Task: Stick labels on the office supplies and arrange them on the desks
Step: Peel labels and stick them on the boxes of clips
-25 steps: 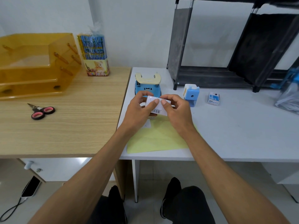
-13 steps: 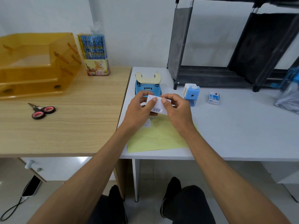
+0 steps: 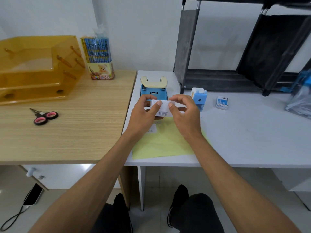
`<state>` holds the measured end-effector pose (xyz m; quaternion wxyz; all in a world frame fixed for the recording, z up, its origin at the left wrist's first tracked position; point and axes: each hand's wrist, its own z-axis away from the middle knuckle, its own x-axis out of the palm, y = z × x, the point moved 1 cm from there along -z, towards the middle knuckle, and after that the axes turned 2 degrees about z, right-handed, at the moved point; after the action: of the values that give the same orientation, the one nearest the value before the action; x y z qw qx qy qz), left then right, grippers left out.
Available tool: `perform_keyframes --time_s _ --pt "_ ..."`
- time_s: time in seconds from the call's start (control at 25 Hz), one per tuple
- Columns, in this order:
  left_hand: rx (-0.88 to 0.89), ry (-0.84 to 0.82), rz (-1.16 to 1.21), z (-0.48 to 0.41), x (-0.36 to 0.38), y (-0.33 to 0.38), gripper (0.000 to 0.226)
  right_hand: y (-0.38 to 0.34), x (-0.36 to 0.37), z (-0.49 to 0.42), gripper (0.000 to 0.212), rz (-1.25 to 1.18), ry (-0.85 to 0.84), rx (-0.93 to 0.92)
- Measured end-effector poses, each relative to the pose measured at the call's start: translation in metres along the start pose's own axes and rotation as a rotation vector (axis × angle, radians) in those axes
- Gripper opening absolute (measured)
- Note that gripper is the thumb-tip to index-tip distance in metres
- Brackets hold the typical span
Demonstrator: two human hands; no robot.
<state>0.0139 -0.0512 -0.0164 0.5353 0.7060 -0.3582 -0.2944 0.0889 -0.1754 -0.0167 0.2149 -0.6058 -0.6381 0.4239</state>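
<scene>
Both hands hold a small white box point(image 3: 162, 109) with a barcode above the white desk point(image 3: 244, 135). My left hand point(image 3: 143, 116) grips its left end, thumb on the front face. My right hand point(image 3: 184, 113) grips its right end, thumb pressed on the front. Under the hands lies a yellow label sheet point(image 3: 161, 143) with a white label point(image 3: 151, 129) on it. Behind the hands sits a blue and cream hole punch point(image 3: 154, 87). To the right stand a blue pencil sharpener point(image 3: 199, 97) and a small staple box point(image 3: 222, 102).
The wooden desk point(image 3: 75, 132) on the left carries pink-handled scissors point(image 3: 44, 116), an orange paper tray point(image 3: 37, 68) and a pack of pencils point(image 3: 99, 59). A dark shelf rack point(image 3: 235, 47) stands at the back right, a plastic bag point(image 3: 301, 101) at the far right.
The hands have turned the white box slightly and shifted their thumbs along its front face; the box stays between them above the yellow sheet.
</scene>
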Motion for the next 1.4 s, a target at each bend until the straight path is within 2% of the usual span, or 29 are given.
perform_keyframes --time_s 0.24,0.6,1.0,1.4 --pt "0.006 0.003 -0.022 0.0005 -0.0003 0.0000 0.023 0.0046 0.0030 -0.0021 0.008 0.161 0.043 -0.110" --pt "0.042 -0.024 -0.023 0.0022 0.0008 0.0013 0.025 0.0001 0.0014 -0.0016 0.011 0.109 -0.010 -0.045" --pt "0.043 0.004 -0.011 0.0018 0.0001 0.0013 0.020 -0.0004 0.0027 0.0010 0.015 0.136 0.037 -0.190" --pt "0.038 0.004 -0.021 0.0036 0.0003 0.0033 0.022 -0.0018 0.0032 0.0013 0.014 0.133 0.024 -0.186"
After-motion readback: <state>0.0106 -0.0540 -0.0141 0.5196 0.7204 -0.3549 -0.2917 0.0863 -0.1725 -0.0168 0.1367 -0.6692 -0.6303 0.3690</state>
